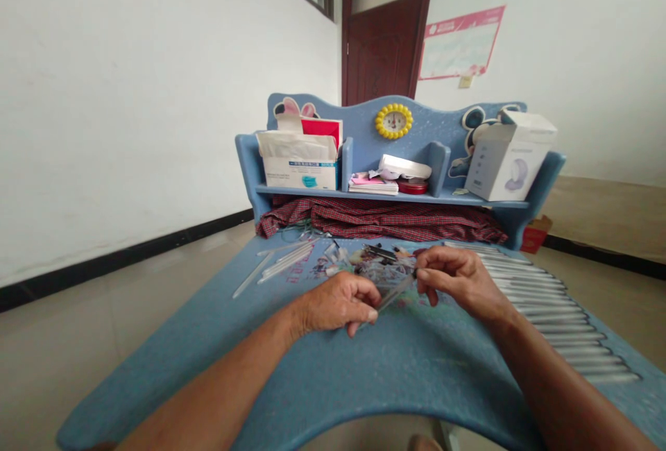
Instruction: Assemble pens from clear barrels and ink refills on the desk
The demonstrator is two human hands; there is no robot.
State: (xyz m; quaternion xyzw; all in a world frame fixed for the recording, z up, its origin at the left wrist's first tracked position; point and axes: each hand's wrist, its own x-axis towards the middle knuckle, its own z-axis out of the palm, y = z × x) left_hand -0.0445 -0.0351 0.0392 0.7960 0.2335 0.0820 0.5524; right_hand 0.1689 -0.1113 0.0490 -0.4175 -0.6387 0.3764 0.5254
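Over the middle of the desk, my left hand [346, 302] pinches the lower end of a slim clear tube [395, 294] that looks like a pen barrel. The tube slants up to the right. At its upper end, my right hand [450, 277] is closed with thumb and fingers on a small dark piece [415, 273], perhaps a cap or plug; its exact kind is too small to tell. Behind the hands lies a pile of small clear and dark parts [379, 257]. Loose clear tubes [286, 260] lie to the left. On the right, beneath my forearm, stretches a row of dark-tipped tubes [551, 312].
The blue desk [333, 381] has a curved front edge. A folded checked cloth [385, 218] lies under the raised shelf [312, 193]. Along that shelf stand a mask box [299, 163], a red tin [413, 187], papers and a white carton [504, 159].
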